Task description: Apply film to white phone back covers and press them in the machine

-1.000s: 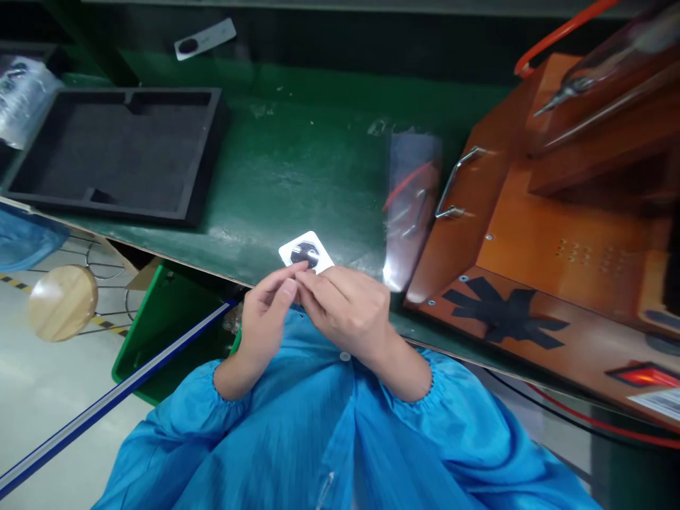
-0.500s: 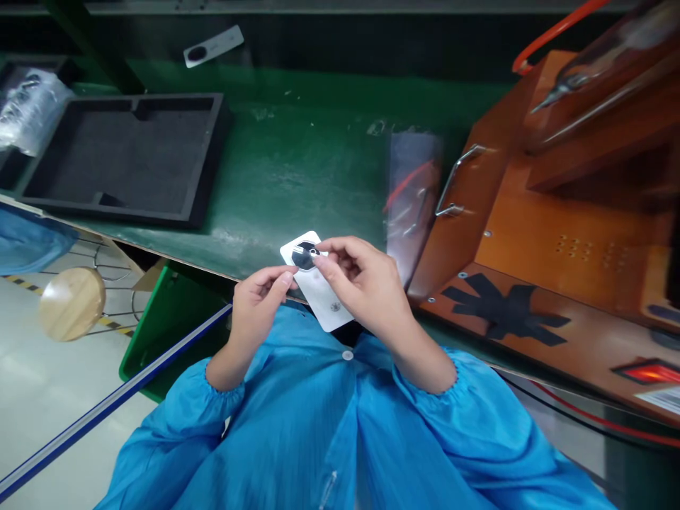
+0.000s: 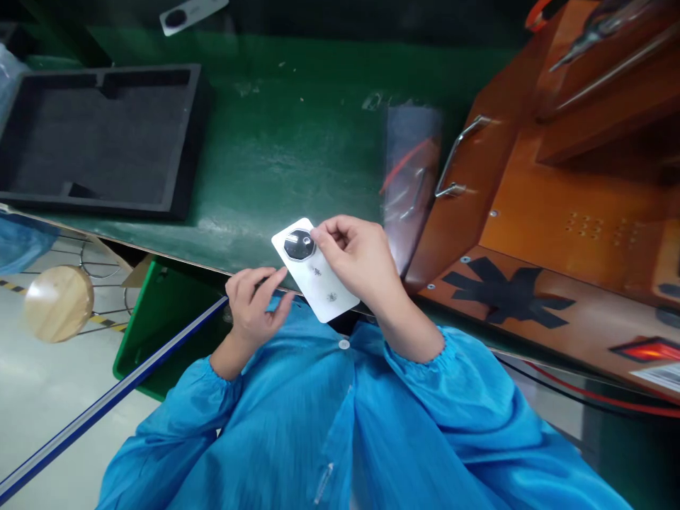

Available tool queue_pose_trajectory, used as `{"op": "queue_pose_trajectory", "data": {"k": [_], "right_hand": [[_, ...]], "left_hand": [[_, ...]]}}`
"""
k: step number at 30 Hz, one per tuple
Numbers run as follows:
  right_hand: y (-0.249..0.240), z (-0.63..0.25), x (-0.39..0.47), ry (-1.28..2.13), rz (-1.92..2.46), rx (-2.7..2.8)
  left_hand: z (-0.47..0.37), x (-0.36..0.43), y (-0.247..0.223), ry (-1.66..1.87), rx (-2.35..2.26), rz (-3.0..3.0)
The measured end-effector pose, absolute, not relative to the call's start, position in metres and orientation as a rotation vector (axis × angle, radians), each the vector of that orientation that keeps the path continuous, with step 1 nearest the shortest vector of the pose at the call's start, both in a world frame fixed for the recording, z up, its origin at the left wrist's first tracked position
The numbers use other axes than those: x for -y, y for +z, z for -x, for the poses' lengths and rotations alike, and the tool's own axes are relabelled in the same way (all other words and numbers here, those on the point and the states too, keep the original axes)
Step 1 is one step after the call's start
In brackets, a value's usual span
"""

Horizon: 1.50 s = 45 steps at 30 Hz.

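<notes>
We are holding the white card (image 3: 317, 273) over the green bench (image 3: 297, 163) edge, our right hand (image 3: 358, 262) pinching near its dark disc (image 3: 299, 245), our left hand (image 3: 253, 297) curled loosely beside, gripping nothing.

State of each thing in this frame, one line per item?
White card: held off the bench, dark disc end away from the person.
Right hand: grip shut on the card's edge.
Left hand: curled, off the card.
Black foam tray: empty, flat on the green bench.
</notes>
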State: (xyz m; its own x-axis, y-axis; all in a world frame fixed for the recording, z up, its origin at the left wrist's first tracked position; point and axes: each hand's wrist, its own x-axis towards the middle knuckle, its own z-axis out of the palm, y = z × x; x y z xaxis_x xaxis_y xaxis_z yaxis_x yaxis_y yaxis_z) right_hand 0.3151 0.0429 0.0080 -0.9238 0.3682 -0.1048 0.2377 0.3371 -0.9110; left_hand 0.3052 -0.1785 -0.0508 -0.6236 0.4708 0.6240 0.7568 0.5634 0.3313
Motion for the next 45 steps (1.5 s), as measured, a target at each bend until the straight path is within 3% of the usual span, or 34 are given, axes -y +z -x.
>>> {"op": "queue_pose_trajectory", "data": {"k": [3,10,45], "right_hand": [[0.003,-0.309,-0.041,1.626,0.587,2.541],[-0.002,-0.309,-0.04,1.507,0.558,2.673],[-0.014,-0.313,-0.03,0.949,0.391,2.771]], "left_hand": [[-0.312,0.182,-0.075,-0.618,2.33,1.064],[-0.314,0.181,-0.109,-0.682,2.295,1.012],[-0.308,0.178,-0.111,-0.767,2.224,1.07]]}}
